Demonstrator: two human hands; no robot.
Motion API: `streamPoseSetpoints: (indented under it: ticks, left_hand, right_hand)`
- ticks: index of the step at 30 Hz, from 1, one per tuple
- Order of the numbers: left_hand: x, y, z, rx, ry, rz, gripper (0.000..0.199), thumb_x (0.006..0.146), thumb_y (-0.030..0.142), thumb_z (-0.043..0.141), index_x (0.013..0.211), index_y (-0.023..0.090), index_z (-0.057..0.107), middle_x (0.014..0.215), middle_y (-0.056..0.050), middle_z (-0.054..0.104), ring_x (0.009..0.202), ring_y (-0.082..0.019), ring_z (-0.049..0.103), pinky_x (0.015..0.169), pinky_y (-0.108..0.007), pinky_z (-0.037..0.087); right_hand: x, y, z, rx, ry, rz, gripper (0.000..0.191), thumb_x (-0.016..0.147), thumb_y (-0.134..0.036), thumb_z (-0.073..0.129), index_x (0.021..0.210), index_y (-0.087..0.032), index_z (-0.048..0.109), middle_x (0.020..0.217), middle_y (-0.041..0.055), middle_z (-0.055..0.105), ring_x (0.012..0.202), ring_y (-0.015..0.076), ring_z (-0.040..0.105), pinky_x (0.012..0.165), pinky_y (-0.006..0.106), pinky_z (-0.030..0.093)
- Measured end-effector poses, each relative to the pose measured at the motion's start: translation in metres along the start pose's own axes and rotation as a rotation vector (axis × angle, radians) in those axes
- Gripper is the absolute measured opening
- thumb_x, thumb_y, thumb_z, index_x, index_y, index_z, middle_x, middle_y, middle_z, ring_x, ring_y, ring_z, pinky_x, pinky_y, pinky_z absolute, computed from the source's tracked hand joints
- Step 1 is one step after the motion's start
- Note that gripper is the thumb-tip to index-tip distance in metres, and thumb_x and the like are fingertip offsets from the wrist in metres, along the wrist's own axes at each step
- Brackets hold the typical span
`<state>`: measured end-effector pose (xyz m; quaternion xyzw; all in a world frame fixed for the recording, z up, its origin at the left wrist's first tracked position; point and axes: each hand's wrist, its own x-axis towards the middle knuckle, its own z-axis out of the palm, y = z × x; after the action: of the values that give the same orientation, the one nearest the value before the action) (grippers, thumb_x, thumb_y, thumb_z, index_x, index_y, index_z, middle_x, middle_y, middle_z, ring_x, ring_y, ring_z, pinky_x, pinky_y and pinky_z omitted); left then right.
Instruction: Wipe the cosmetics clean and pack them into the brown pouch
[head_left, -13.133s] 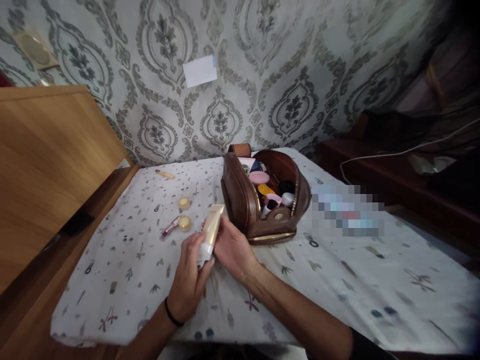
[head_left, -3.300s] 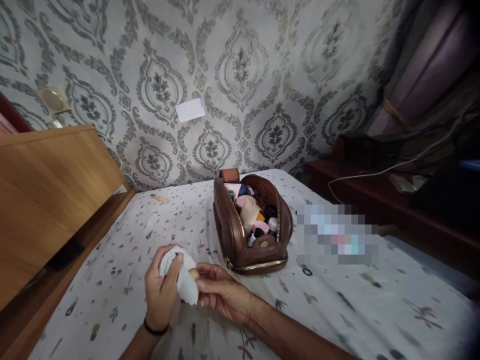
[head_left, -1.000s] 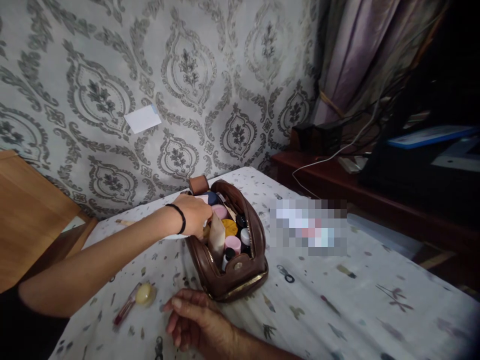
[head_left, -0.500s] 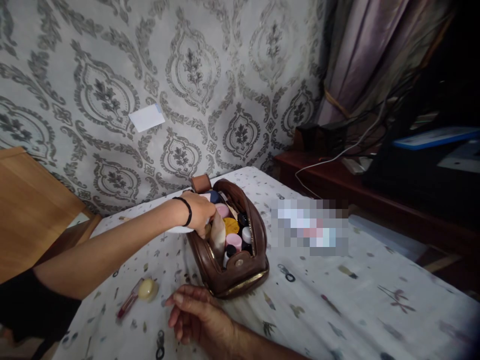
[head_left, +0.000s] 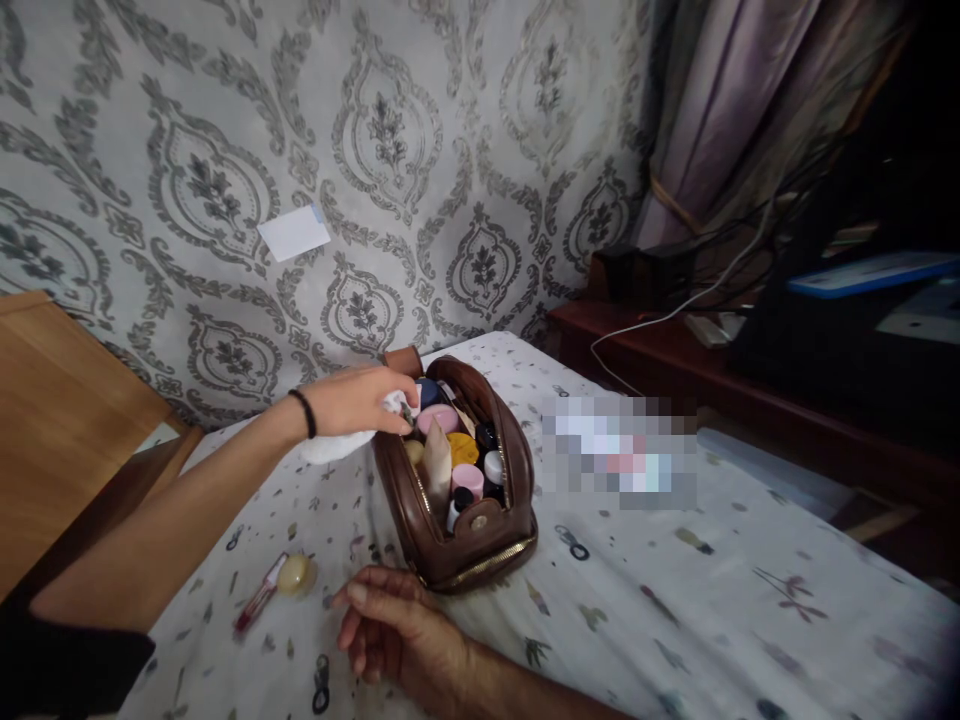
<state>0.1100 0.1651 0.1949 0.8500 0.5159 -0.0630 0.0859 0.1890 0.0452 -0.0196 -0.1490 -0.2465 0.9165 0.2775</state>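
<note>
My left hand (head_left: 360, 398), with a black band at the wrist, is at the left rim of an open brown toiletry bag (head_left: 487, 570). Its fingers curl around a white, soft-looking thing (head_left: 341, 447) that shows between the fingertips and under the wrist; its kind is unclear. Inside the bag stand a beige tube (head_left: 436, 470), a pink lid (head_left: 437, 419), a yellow round item (head_left: 463, 450), a pink jar (head_left: 467, 482) and several capped bottles. My right hand (head_left: 409, 630) rests on the cloth in front of the bag, loosely curled, palm half up, holding nothing.
A lip gloss tube (head_left: 259, 600) and a small cream-coloured round container (head_left: 295, 575) lie left of my right hand on the patterned cloth (head_left: 600, 640). A pixelated patch (head_left: 619, 455) hides something right of the bag. A dark red shelf (head_left: 660, 370) with cables borders the right side.
My left hand has drawn back leftward from inside the bag to its rim, and more of the white thing and the bag's contents shows. My right hand has stayed put.
</note>
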Motion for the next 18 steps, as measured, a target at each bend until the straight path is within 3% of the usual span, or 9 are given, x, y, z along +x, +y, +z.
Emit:
streamPoseSetpoints:
  ticks: [4,6,8,12,15,18]
  left_hand:
    - [-0.036,-0.013,0.018,-0.250,0.312,-0.052,0.034,0.084,0.044,0.054,0.106,0.021,0.066,0.104,-0.003,0.072,0.092,-0.019,0.064,0.072,-0.024,0.046]
    - [-0.057,-0.024,0.033,-0.299,0.387,-0.144,0.034,0.086,0.047,0.052,0.103,0.021,0.067,0.102,-0.003,0.072,0.085,-0.018,0.064,0.068,-0.023,0.046]
    - [-0.078,-0.039,0.053,-0.306,0.376,-0.247,0.035,0.086,0.049,0.051,0.102,0.021,0.067,0.090,0.000,0.072,0.072,-0.016,0.062,0.064,-0.024,0.046]
    - [-0.120,-0.074,0.100,-0.296,0.256,-0.398,0.036,0.084,0.050,0.050,0.094,0.022,0.069,0.071,0.002,0.068,0.067,-0.018,0.062,0.065,-0.025,0.047]
    - [-0.147,-0.090,0.135,-0.307,0.243,-0.494,0.039,0.089,0.052,0.044,0.093,0.021,0.066,0.077,0.000,0.070,0.076,-0.020,0.064,0.073,-0.027,0.049]
    - [-0.167,-0.090,0.165,-0.348,0.341,-0.544,0.039,0.092,0.052,0.039,0.096,0.020,0.063,0.094,-0.004,0.071,0.092,-0.021,0.065,0.084,-0.029,0.049]
  right_hand:
    - [0.001,0.001,-0.001,0.001,-0.019,-0.006,0.048,0.063,-0.050,0.084,0.084,-0.011,0.065,0.060,-0.0020,0.066,0.043,0.0057,0.055,0.041,0.017,0.035]
    - [0.002,0.002,-0.002,-0.003,-0.026,-0.008,0.048,0.064,-0.050,0.084,0.085,-0.011,0.065,0.060,-0.0023,0.066,0.043,0.0057,0.055,0.041,0.018,0.033]
    - [0.003,0.002,-0.002,-0.008,-0.026,-0.008,0.048,0.064,-0.050,0.084,0.085,-0.011,0.065,0.061,-0.0024,0.066,0.043,0.0057,0.055,0.042,0.018,0.032]
    - [0.001,-0.001,-0.001,-0.018,-0.006,0.007,0.049,0.060,-0.050,0.086,0.083,-0.012,0.066,0.061,-0.0029,0.066,0.044,0.0055,0.055,0.042,0.018,0.032]
    - [0.000,-0.003,0.000,-0.036,0.011,0.024,0.046,0.062,-0.048,0.086,0.085,-0.013,0.067,0.063,-0.0027,0.067,0.046,0.0052,0.056,0.043,0.018,0.033]
    - [0.000,-0.003,0.000,-0.042,0.005,0.034,0.044,0.065,-0.047,0.085,0.087,-0.013,0.068,0.065,-0.0025,0.067,0.048,0.0052,0.056,0.044,0.018,0.033]
